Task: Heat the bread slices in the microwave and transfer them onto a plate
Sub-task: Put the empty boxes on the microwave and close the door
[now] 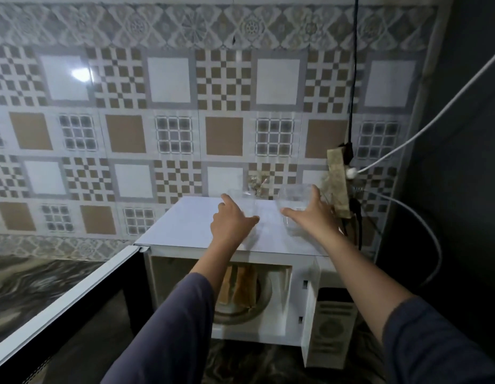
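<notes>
Bread slices (240, 284) lie inside the open microwave (191, 225), at 6 o'clock from both hands. On its top, the right hand (310, 214) curls its grip round a clear glass dish (294, 199), probably meant for serving. At its 9 o'clock, the left hand (231, 221) spreads finger and thumb around a blurred glass piece (242, 199); whether they touch is unclear.

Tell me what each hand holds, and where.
Right hand grips a clear bowl by its side; left hand curls round a second clear vessel at its side. Both blurred, atop the microwave.
</notes>
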`<action>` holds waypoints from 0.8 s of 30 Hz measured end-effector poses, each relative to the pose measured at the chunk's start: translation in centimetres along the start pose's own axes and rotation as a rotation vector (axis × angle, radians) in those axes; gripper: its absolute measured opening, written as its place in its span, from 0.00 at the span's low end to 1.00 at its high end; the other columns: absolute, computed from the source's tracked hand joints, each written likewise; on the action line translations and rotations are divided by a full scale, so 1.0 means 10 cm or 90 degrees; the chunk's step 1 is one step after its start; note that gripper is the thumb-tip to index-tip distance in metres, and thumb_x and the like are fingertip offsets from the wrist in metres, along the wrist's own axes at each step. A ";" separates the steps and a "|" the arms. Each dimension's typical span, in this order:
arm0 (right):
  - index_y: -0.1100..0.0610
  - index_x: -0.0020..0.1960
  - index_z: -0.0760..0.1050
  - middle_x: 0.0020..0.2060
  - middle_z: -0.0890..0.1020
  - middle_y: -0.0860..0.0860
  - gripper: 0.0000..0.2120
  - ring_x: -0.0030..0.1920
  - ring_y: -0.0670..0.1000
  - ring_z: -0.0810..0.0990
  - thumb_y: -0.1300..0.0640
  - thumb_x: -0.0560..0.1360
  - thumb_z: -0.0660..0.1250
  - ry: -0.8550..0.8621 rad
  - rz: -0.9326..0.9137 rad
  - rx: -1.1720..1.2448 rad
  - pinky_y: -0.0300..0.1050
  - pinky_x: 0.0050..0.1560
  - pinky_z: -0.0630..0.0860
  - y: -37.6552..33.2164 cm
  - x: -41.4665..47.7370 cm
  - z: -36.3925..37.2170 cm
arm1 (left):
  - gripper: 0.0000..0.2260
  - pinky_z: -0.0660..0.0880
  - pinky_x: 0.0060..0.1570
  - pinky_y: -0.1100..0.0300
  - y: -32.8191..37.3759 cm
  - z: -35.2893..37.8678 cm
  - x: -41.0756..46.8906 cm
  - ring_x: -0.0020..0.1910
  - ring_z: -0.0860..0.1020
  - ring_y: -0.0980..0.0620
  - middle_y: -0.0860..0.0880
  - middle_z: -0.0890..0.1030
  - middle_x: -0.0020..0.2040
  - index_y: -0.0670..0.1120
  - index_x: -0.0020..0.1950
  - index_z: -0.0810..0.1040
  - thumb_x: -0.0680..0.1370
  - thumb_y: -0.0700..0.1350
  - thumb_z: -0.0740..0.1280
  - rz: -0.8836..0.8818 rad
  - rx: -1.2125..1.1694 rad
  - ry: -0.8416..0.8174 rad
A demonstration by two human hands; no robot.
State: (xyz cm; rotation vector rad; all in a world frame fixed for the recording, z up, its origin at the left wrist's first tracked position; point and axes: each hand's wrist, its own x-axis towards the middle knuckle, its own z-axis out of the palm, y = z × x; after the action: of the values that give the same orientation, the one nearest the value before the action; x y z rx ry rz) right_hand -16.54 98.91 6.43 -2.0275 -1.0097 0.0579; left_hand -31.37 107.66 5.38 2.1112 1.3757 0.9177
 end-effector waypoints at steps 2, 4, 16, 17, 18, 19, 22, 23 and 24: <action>0.48 0.75 0.44 0.70 0.67 0.58 0.47 0.64 0.60 0.72 0.39 0.68 0.69 -0.040 0.012 -0.022 0.51 0.56 0.74 0.05 0.09 0.06 | 0.46 0.71 0.60 0.47 -0.02 0.06 0.06 0.65 0.70 0.40 0.41 0.67 0.70 0.42 0.76 0.43 0.71 0.57 0.69 -0.007 0.031 -0.008; 0.47 0.76 0.41 0.70 0.67 0.59 0.49 0.63 0.61 0.73 0.38 0.68 0.69 -0.069 0.024 -0.042 0.50 0.54 0.73 0.09 0.12 0.12 | 0.46 0.72 0.59 0.48 -0.04 0.10 0.08 0.64 0.71 0.40 0.42 0.67 0.70 0.43 0.76 0.42 0.72 0.58 0.68 -0.009 0.049 0.001; 0.51 0.76 0.41 0.75 0.56 0.58 0.45 0.73 0.61 0.56 0.41 0.72 0.66 -0.046 0.001 -0.034 0.57 0.69 0.63 -0.06 -0.18 0.01 | 0.45 0.60 0.70 0.48 0.03 -0.12 -0.18 0.75 0.54 0.41 0.40 0.54 0.76 0.40 0.75 0.44 0.73 0.63 0.63 0.050 0.057 0.064; 0.52 0.77 0.42 0.75 0.56 0.57 0.43 0.74 0.60 0.54 0.43 0.73 0.66 -0.023 -0.013 -0.040 0.57 0.69 0.61 -0.10 -0.27 -0.01 | 0.43 0.60 0.70 0.48 0.03 -0.19 -0.26 0.75 0.54 0.42 0.40 0.54 0.76 0.39 0.75 0.45 0.74 0.62 0.62 0.061 0.051 0.068; 0.53 0.76 0.44 0.75 0.56 0.57 0.41 0.74 0.60 0.53 0.46 0.74 0.65 -0.002 -0.025 -0.046 0.56 0.69 0.60 -0.14 -0.38 -0.04 | 0.41 0.59 0.71 0.49 0.02 -0.26 -0.35 0.75 0.54 0.42 0.41 0.54 0.76 0.39 0.76 0.46 0.75 0.61 0.61 0.071 0.051 0.070; 0.54 0.76 0.45 0.74 0.56 0.57 0.40 0.74 0.60 0.53 0.47 0.74 0.65 0.011 -0.034 -0.053 0.56 0.69 0.60 -0.19 -0.50 -0.06 | 0.38 0.59 0.71 0.50 0.00 -0.34 -0.46 0.75 0.54 0.43 0.41 0.55 0.76 0.40 0.76 0.47 0.77 0.59 0.60 0.076 0.052 0.069; 0.55 0.75 0.49 0.73 0.57 0.57 0.36 0.73 0.59 0.54 0.50 0.74 0.64 0.010 -0.048 -0.049 0.55 0.69 0.60 -0.38 -0.94 -0.10 | 0.31 0.59 0.71 0.50 -0.11 -0.65 -0.81 0.73 0.59 0.43 0.42 0.59 0.75 0.40 0.75 0.52 0.79 0.56 0.56 0.077 0.063 0.084; 0.55 0.75 0.50 0.73 0.58 0.57 0.35 0.72 0.59 0.55 0.51 0.74 0.64 -0.002 -0.049 -0.036 0.54 0.68 0.61 -0.45 -1.09 -0.10 | 0.29 0.60 0.70 0.50 -0.16 -0.77 -0.93 0.72 0.61 0.43 0.42 0.61 0.74 0.39 0.74 0.55 0.79 0.55 0.56 0.078 0.066 0.094; 0.55 0.74 0.52 0.72 0.59 0.57 0.34 0.72 0.58 0.56 0.51 0.74 0.64 -0.014 -0.050 -0.022 0.54 0.68 0.61 -0.53 -1.26 -0.10 | 0.27 0.62 0.68 0.50 -0.21 -0.91 -1.05 0.70 0.63 0.43 0.42 0.64 0.72 0.39 0.72 0.58 0.79 0.54 0.56 0.081 0.066 0.106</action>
State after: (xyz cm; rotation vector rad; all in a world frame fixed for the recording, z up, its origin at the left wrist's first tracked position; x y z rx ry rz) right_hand -27.94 91.43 6.97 -2.0195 -1.1099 0.0208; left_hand -42.32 99.00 7.10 2.2654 1.4095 1.1178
